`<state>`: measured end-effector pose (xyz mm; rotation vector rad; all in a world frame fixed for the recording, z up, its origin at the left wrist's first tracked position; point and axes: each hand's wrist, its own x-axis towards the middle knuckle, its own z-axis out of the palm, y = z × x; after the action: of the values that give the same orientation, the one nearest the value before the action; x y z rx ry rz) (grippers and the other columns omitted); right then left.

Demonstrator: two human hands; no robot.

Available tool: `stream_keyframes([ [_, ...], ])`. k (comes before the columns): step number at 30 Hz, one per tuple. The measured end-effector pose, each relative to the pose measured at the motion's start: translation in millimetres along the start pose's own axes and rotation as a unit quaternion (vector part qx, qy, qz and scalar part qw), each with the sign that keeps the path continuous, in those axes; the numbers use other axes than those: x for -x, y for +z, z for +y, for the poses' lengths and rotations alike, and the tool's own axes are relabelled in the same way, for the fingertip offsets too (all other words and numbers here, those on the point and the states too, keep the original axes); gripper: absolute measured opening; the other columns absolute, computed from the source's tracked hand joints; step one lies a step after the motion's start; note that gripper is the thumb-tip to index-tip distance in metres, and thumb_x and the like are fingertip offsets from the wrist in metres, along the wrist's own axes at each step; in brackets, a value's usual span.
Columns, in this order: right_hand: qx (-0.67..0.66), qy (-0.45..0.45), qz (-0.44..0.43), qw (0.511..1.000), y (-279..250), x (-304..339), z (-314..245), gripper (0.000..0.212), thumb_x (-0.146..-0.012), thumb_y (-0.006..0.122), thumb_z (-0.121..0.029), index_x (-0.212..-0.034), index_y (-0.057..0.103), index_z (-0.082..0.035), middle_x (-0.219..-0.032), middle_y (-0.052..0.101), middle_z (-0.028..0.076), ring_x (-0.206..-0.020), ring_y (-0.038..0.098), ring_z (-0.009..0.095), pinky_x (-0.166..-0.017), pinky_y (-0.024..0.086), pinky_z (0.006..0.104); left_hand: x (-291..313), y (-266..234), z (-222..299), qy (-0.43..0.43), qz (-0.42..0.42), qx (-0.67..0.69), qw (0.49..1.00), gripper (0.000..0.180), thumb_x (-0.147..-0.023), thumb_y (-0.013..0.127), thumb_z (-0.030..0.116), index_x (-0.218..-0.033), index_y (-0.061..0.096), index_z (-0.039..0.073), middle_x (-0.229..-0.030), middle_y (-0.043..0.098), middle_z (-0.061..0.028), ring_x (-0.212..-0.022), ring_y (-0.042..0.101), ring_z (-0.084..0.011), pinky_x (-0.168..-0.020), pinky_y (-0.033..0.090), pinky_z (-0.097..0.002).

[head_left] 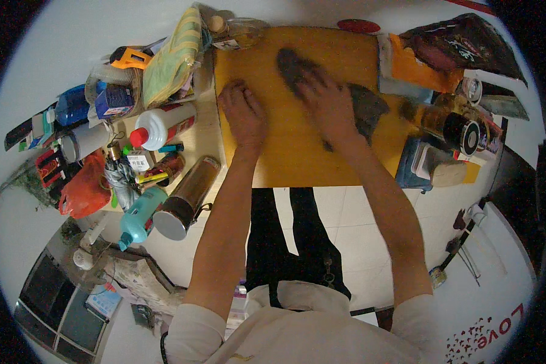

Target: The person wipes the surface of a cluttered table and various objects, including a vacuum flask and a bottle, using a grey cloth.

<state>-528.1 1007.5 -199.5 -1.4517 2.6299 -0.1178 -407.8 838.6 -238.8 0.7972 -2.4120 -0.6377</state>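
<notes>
My right hand [327, 103] presses down on a dark grey cloth [368, 109] on the yellow-brown tabletop [273, 155]. Part of the cloth bunches up ahead of the fingers, and more of it spreads out to the right of the hand. Motion blurs the fingers and the cloth's front end. My left hand [244, 115] rests near the tabletop's left edge, fingers curled in loosely, and no object shows in it. Its palm side is hidden.
On the left stand a white bottle with red cap [158, 127], a brown tumbler [191, 194], a teal bottle [142, 215] and a folded green-yellow cloth [175, 57]. Right of the tabletop are an orange envelope [409, 64], a dark bag [467, 45] and a lidded flask [461, 130].
</notes>
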Motion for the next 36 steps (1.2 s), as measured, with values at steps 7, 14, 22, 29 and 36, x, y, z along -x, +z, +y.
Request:
stream_keyframes([
  [7, -0.127, -0.313, -0.176, 0.925, -7, 116, -10, 0.039, -0.087, 0.065, -0.022, -0.126, 0.066, -0.023, -0.153, 0.053, 0.001, -0.144, 0.043, 0.026, -0.106, 0.044, 0.0562, 1, -7, 6, -0.036, -0.003, 0.037, 0.999, 0.025, -0.1, 0.05, 0.014, -0.112, 0.061, -0.004, -0.123, 0.059, -0.0249, -0.117, 0.052, -0.0448, -0.105, 0.039, -0.0541],
  [14, 0.007, 0.16, 0.134, 0.978, -20, 42, 40, 0.059, -0.095, 0.064, -0.032, -0.148, 0.052, -0.008, -0.151, 0.053, 0.018, -0.136, 0.05, 0.044, -0.11, 0.04, 0.0569, 6, 0, -8, -0.003, 0.014, -0.01, 1.0, 0.023, -0.102, 0.048, 0.011, -0.116, 0.061, -0.003, -0.122, 0.058, -0.0256, -0.117, 0.052, -0.0442, -0.105, 0.039, -0.0534],
  [22, -0.146, 0.04, 0.125, 0.98, 9, 30, -1, 0.052, -0.087, 0.067, -0.024, -0.134, 0.061, -0.003, -0.123, 0.068, 0.02, -0.114, 0.063, 0.042, -0.101, 0.051, 0.0528, 0, -6, 4, -0.036, 0.009, 0.072, 0.997, 0.028, -0.104, 0.045, 0.016, -0.114, 0.062, -0.003, -0.119, 0.061, -0.0245, -0.113, 0.054, -0.0442, -0.102, 0.04, -0.0517],
  [29, -0.163, -0.218, -0.085, 0.959, 6, 117, -46, 0.05, -0.087, 0.069, -0.022, -0.136, 0.06, -0.016, -0.15, 0.053, 0.01, -0.147, 0.041, 0.028, -0.121, 0.032, 0.0507, 3, -2, -7, -0.034, 0.008, 0.058, 0.998, 0.029, -0.104, 0.045, 0.017, -0.115, 0.061, -0.004, -0.117, 0.062, -0.0251, -0.112, 0.055, -0.0431, -0.101, 0.042, -0.0504],
  [36, -0.138, 0.266, 0.076, 0.951, -39, 133, -14, 0.086, -0.083, 0.073, -0.06, -0.148, 0.051, -0.009, -0.16, 0.033, 0.03, -0.148, 0.028, 0.052, -0.119, 0.022, 0.0682, 2, -4, -2, -0.041, 0.01, 0.066, 0.997, 0.028, -0.103, 0.045, 0.015, -0.114, 0.062, -0.006, -0.122, 0.062, -0.0252, -0.115, 0.054, -0.0432, -0.104, 0.04, -0.0509],
])
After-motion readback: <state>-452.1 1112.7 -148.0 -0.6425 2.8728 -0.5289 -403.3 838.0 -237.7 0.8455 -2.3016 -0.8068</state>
